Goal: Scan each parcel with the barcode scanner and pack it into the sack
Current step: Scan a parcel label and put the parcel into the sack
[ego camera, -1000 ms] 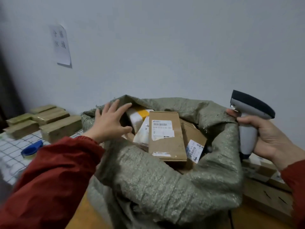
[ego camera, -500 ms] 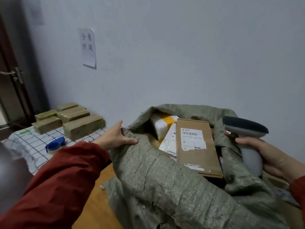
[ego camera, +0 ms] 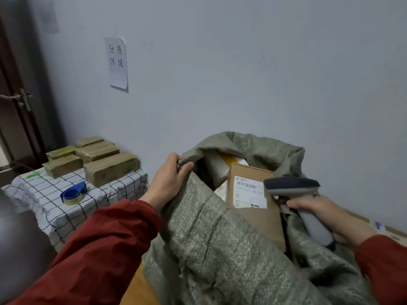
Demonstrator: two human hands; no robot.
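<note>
Beside the checked table (ego camera: 66, 216), left hand (ego camera: 169, 181) grips the sack (ego camera: 209, 238) while right hand (ego camera: 319, 212) holds the scanner (ego camera: 293, 187) near a box (ego camera: 257, 221).

Grey wall (ego camera: 242, 62) behind, plain. One paper sheet (ego camera: 119, 62) was stuck to it, upper left, with four handwritten characters in two rows; its lower edge curled outward. Dark door (ego camera: 8, 119) at far left, with a metal handle (ego camera: 21, 100). Small table under a white cloth (ego camera: 44, 194) with a dark grid pattern stood in the corner. On the cloth: several brown blocks (ego camera: 111, 168) wrapped in tape, grouped against the wall; a blue tape dispenser (ego camera: 73, 193) in front of them; a green pen (ego camera: 33, 175) near the left edge. Wooden surface (ego camera: 136, 287) was visible at bottom centre.
</note>
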